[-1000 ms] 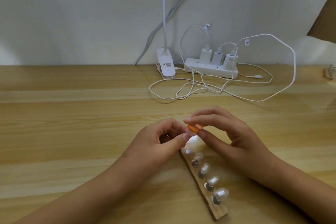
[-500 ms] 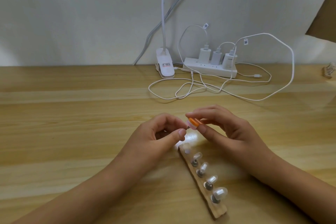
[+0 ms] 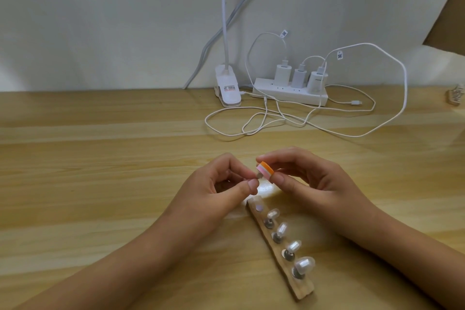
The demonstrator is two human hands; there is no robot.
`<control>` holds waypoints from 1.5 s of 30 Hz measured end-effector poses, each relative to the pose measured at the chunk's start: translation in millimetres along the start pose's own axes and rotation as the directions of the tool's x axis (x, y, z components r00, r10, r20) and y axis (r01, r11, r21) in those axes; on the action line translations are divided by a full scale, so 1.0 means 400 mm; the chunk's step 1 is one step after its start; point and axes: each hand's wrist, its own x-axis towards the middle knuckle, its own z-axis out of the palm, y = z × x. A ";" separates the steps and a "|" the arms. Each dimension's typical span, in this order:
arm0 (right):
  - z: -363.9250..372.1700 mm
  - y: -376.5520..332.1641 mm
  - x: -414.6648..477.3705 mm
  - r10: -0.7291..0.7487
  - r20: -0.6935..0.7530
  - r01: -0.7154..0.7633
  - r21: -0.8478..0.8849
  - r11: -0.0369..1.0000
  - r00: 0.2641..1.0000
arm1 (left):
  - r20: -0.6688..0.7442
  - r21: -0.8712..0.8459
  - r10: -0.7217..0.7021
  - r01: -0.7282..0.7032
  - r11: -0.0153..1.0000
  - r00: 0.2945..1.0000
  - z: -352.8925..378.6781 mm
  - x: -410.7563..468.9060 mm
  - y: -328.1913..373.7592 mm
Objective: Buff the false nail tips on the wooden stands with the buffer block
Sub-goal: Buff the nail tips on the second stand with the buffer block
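The left hand (image 3: 221, 184) is curled, thumb and forefinger pinching a small piece that looks like a nail tip (image 3: 259, 176), mostly hidden. Touching it from above is the buffer (image 3: 265, 170), a small orange-and-pink block pinched between thumb and fingertips of the right hand (image 3: 309, 178). Both are held above the counter (image 3: 100, 184), just beyond the far end of the stand (image 3: 305, 289), where one seat is empty and four tips (image 3: 294, 246) sit in a row. The nail tip is probably light, thin and slippery, liable to flick away or crack, so it is best held by its base and stroked gently. The buffer seems light and slightly spongy, and gripping its sides leaves the face free.
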 end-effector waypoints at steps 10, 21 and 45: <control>0.002 0.002 -0.004 -0.145 -0.020 0.139 -0.172 0.975 0.989 | 0.000 0.007 0.004 -0.004 1.000 1.000 0.001 0.000 0.005; -0.001 0.015 -0.005 -0.065 0.012 0.066 -0.166 0.984 0.998 | 0.009 -0.012 0.011 -0.011 1.000 1.000 0.003 0.000 0.006; 0.002 0.007 -0.001 -0.071 0.018 0.072 -0.101 0.992 0.997 | 0.008 -0.013 -0.008 0.008 1.000 1.000 0.002 -0.001 0.009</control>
